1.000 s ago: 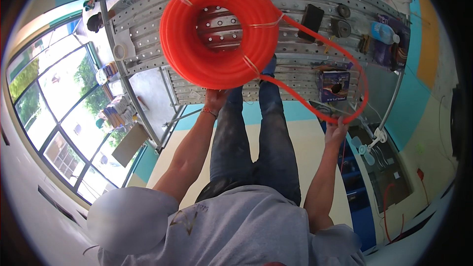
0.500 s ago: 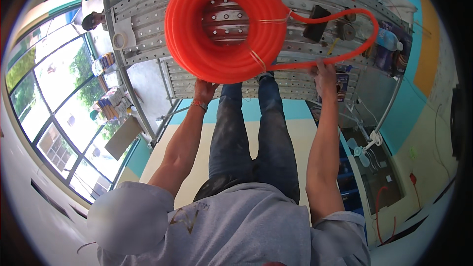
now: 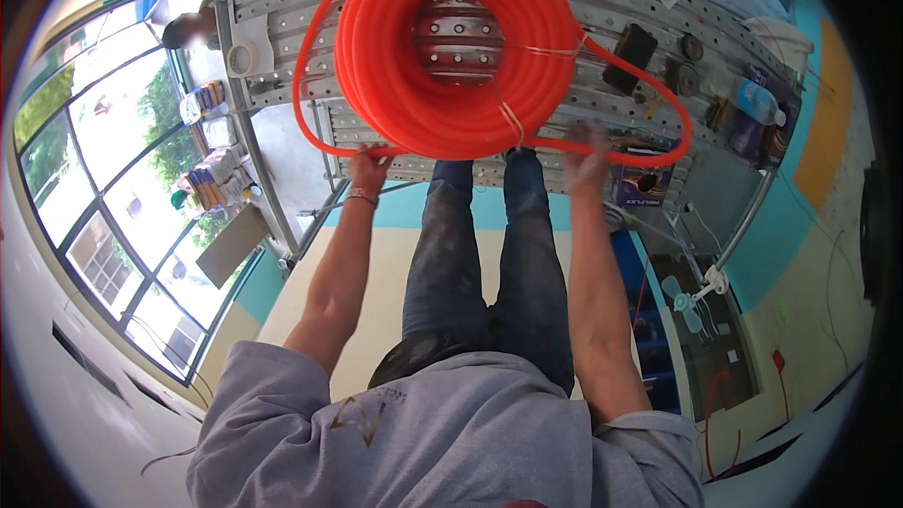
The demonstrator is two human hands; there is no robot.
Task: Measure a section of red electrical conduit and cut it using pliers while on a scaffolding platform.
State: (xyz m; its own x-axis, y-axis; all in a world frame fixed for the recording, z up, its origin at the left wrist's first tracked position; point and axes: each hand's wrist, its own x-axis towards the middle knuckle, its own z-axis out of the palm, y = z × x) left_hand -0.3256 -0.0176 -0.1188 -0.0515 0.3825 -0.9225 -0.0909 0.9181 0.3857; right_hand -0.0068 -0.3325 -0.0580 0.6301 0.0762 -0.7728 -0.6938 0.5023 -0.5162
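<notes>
- Working loose red tubing (image 3: 641, 160) around its coil (image 3: 372, 56), seemingly.
- Left hand (image 3: 367, 170) pinches tubing; right hand (image 3: 586, 160) blurs, grip unclear.
- Next move likely needs guiding tubing evenly.

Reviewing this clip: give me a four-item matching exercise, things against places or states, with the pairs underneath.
1. Orange corrugated tubing coil
2. Pale round tape roll
3. Dark flat rectangular object
4. Light-blue plastic bottle

A. Near the left end of the perforated grey metal platform
B. Near the platform's right end
C. Bound with thin pale ties
D. Between coil and bottle

Pairs: 1-C, 2-A, 3-D, 4-B
</notes>
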